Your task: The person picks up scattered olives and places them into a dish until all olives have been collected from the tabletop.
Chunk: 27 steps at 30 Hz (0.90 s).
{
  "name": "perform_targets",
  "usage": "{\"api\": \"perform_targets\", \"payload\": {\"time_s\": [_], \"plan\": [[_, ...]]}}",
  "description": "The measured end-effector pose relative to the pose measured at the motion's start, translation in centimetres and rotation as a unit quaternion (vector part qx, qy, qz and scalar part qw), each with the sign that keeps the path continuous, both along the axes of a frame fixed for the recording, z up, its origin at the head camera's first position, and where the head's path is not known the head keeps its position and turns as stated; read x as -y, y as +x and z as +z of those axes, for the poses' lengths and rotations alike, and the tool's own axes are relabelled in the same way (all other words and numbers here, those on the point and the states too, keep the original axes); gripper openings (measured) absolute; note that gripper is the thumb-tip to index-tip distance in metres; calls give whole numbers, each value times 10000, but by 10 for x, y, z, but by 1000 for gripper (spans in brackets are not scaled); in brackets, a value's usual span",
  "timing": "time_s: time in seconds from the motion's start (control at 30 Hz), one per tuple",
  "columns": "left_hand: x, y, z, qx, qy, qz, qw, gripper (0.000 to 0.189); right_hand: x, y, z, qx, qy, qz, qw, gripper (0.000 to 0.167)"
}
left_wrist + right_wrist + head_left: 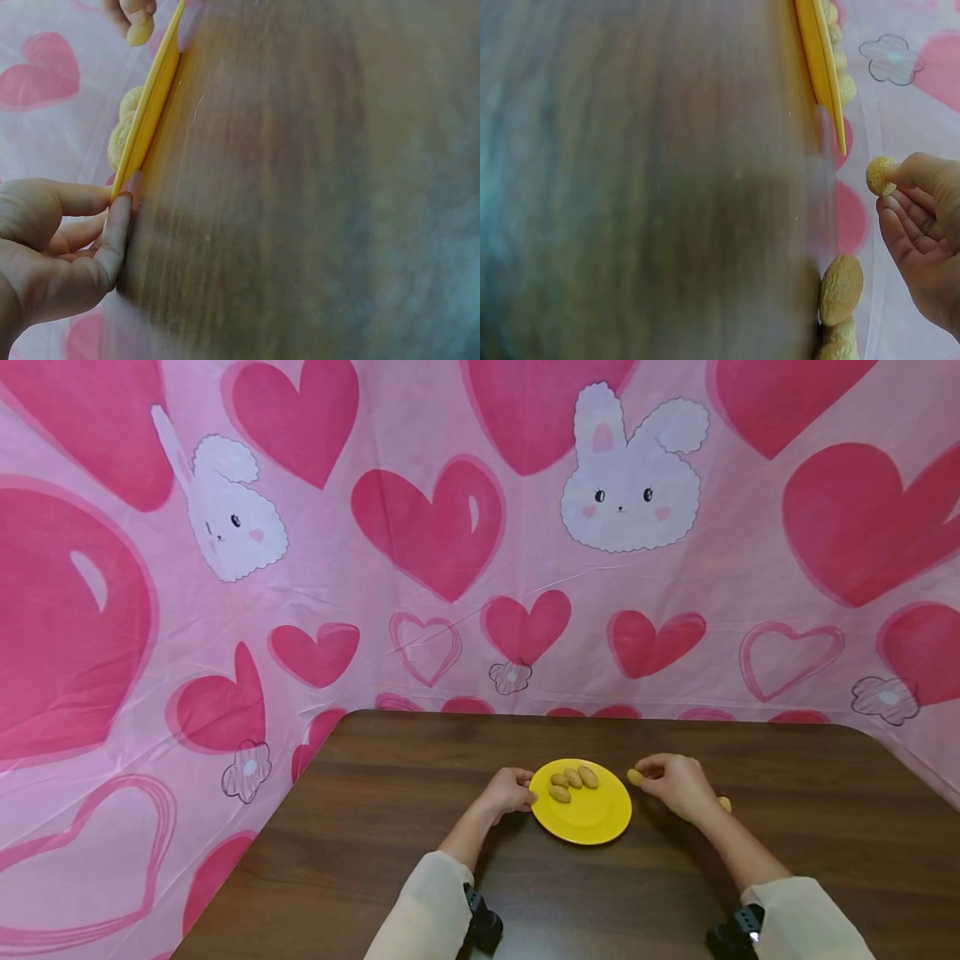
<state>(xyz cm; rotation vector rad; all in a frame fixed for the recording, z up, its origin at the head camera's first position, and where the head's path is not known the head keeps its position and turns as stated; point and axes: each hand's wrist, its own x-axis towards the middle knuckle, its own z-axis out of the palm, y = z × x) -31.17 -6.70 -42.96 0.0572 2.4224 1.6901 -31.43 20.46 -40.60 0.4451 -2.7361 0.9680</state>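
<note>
The left hand [510, 792] is pinching the yellow plate [585, 822] at 9 o'clock; the right hand [678, 785] is pinching a tan piece [634, 777] just outside it near 2 o'clock. 4 similar pieces [573, 777] are lying on it from 10 to 12 o'clock; loose pieces [724, 804] are resting farther off at 3.

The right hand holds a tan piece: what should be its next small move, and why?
Probably carry the tan piece over the yellow plate and lower it: the right hand pinches it just beside the plate; four similar pieces already lie on the plate, which the left hand grips.
</note>
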Motion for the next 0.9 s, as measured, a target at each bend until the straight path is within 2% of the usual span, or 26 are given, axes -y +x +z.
{"api": "perform_targets", "payload": {"time_s": [0.4,0.9], "plan": [[0,1,2,-6,-28,24,10000,34,20,1,1,-177,61,356,9992,11],[1,1,2,16,-58,26,10000,35,47,-2,3,328,50,696,9970,13]]}}
